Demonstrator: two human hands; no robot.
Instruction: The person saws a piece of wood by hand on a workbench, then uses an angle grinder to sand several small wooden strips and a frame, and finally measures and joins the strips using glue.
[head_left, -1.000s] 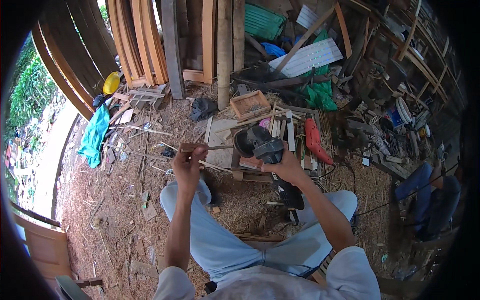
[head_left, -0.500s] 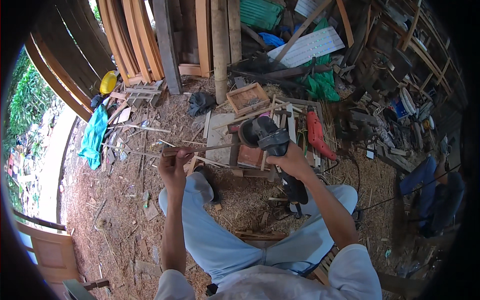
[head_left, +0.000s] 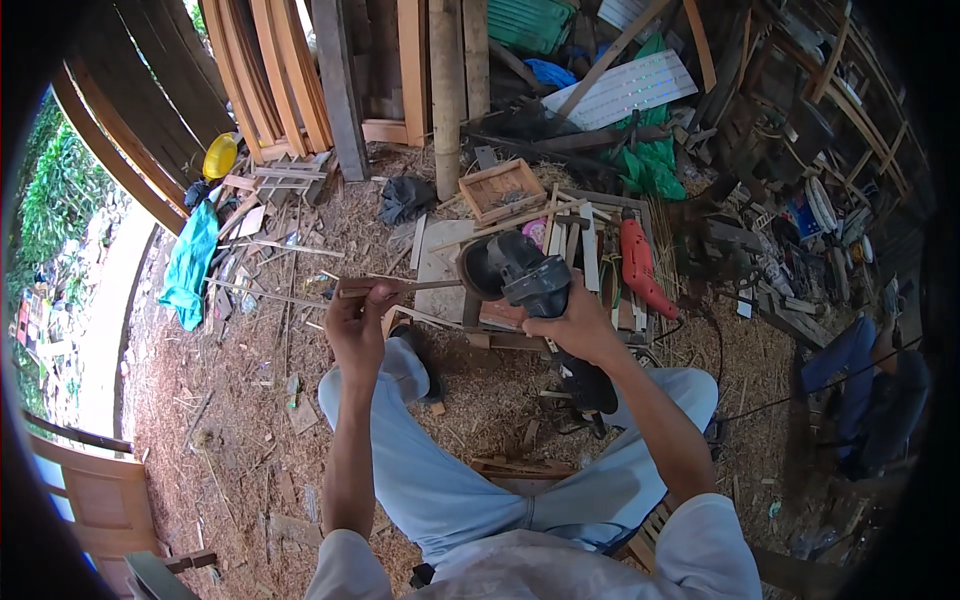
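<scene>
My left hand [head_left: 355,325] is closed on a thin wooden stick [head_left: 430,283] held level, pinched near its left end. My right hand [head_left: 575,320] grips a black and grey angle grinder [head_left: 535,280], whose dark disc sits at or very near the stick's right end; contact is hard to tell. Beneath the grinder is a low wooden platform [head_left: 480,340] cluttered with thin slats. A red drill [head_left: 642,265] lies on its right side, and an open wooden box [head_left: 500,170] stands at the back.
Another person's blue-clad legs [head_left: 845,355] are at the right, among piled scrap wood. A teal bag [head_left: 187,275] and yellow plastic item [head_left: 220,155] lie at the left. A bamboo post [head_left: 447,120] stands behind the platform. A black cord [head_left: 720,360] crosses the shavings-covered floor.
My left hand has shifted slightly left with the stick. The grinder has moved a little right and up over the last second, still in my right hand.
</scene>
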